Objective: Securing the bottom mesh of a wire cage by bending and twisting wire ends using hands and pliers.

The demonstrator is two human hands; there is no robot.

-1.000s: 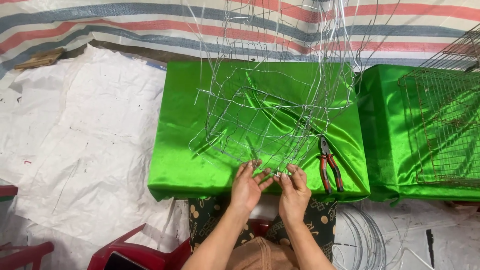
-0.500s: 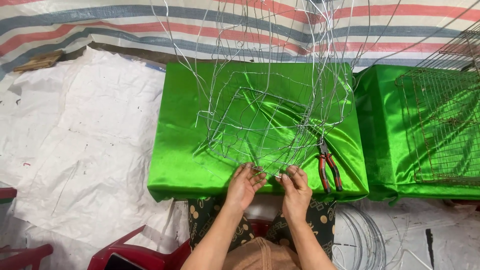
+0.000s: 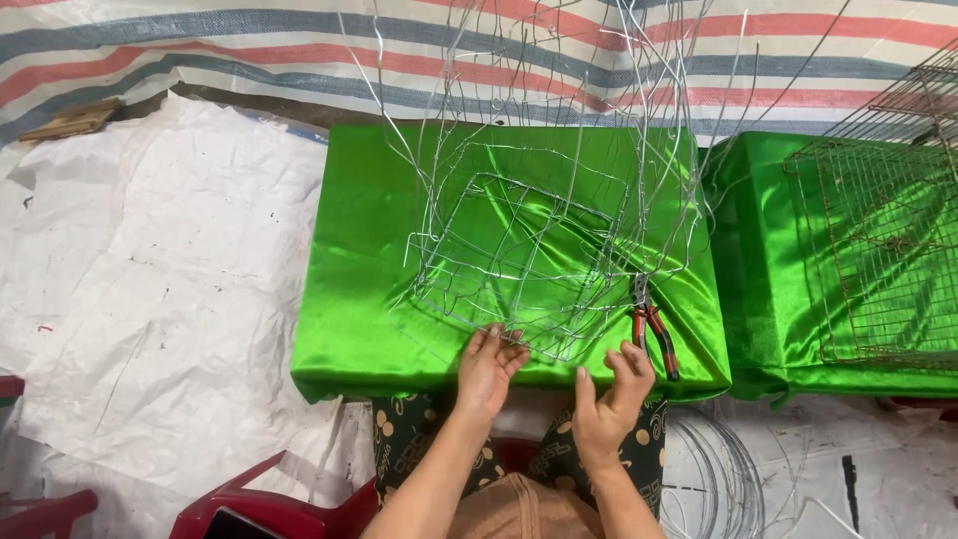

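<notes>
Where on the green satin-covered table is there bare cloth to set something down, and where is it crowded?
Bare cloth lies on the left part of the green satin-covered table, between its left edge and the bent silver wire frame. The middle is crowded by that frame. The red-handled pliers fill the right front corner, beside the right hand; the left hand touches the frame's near edge.

A silvery wire frame (image 3: pixel 519 250), half-woven into a square basket, stands on green cloth, loose strands rising toward twelve o'clock
</notes>
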